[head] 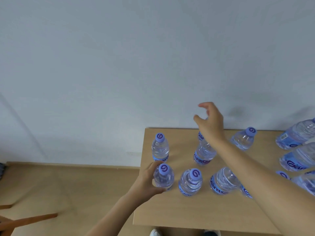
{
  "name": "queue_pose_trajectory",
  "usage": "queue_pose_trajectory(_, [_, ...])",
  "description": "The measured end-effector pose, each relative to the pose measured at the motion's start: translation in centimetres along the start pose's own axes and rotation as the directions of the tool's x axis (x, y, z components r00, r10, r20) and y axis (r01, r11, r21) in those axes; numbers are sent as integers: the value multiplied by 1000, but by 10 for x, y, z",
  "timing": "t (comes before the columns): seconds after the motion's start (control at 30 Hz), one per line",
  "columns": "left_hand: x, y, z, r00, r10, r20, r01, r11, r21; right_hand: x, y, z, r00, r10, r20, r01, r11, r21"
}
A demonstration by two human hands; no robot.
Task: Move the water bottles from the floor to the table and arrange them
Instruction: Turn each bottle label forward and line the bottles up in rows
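Now | left hand (148,179) grips bottle (164,178) | right hand (210,121) apparently above another

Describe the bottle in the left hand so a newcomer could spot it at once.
Find the wooden table and go to its left edge, where two bottles stand one behind the other. It is the nearer bottle, the only one with the left hand curled around it.
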State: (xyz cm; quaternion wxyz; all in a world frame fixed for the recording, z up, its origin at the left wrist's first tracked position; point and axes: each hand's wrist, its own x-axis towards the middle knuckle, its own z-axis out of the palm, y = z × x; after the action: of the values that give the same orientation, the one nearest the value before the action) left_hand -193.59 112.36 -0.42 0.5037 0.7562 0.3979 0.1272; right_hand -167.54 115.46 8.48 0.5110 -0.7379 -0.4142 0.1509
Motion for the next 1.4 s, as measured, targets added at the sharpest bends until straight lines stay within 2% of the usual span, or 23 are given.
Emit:
queue_pose_trajectory(0.07, [-2, -2, -6, 998, -9, 68, 10, 1000, -11, -7, 0, 13, 961, 5, 275, -11, 1000, 21])
queue_pose_trajectory(0.13, [-2, -6, -15, 995, -36, 98, 40, 999, -30, -14, 2, 27, 816, 72, 573, -24, 996, -90])
queue_pose_trajectory(0.17, [-1, -8, -19, 994, -68, 86, 72, 996, -50, -17, 4, 34, 729, 128, 672, -18, 985, -169])
queue_pose_trajectory(0.23, [3, -13, -27, 992, -122, 28, 124, 990, -69, -23, 5, 47, 609, 218, 763, 21, 957, -290])
queue_pose_trajectory(0.3, [12, -21, -34, 988, -147, -41, 146, 989, -27, -27, 5, 58, 556, 244, 794, 64, 940, -334])
queue_pose_trajectory(0.37, [26, -28, -39, 983, -167, -70, 169, 985, 18, -31, 6, 67, 570, 220, 792, 71, 947, -314])
queue_pose_trajectory(0.5, [55, -35, -38, 978, -206, -37, 207, 978, 25, -38, 12, 82, 636, 155, 756, 23, 975, -220])
queue_pose_trajectory(0.6, [73, -34, -27, 976, -213, -46, 209, 974, -83, -39, 13, 87, 665, 141, 734, 3, 982, -191])
queue_pose_trajectory(0.83, [111, -40, -13, 919, -290, -267, 206, 931, -302, -18, 15, 110, 712, 94, 696, 41, 984, -174])
queue_pose_trajectory(0.93, [126, -43, -23, 913, -281, -296, 188, 933, -308, -3, 13, 122, 712, 58, 700, 60, 988, -144])
queue_pose_trajectory(1.1, [154, -46, -42, 915, -274, -297, 172, 929, -327, 19, 17, 138, 731, 90, 676, 13, 989, -146])
queue_pose_trajectory(1.27, [178, -48, -55, 908, -279, -312, 167, 925, -341, 34, 20, 152, 810, 28, 586, 5, 999, -54])
queue_pose_trajectory(1.4, [188, -53, -63, 911, -276, -306, 177, 932, -315, 36, 24, 167, 850, 12, 527, 34, 997, -76])
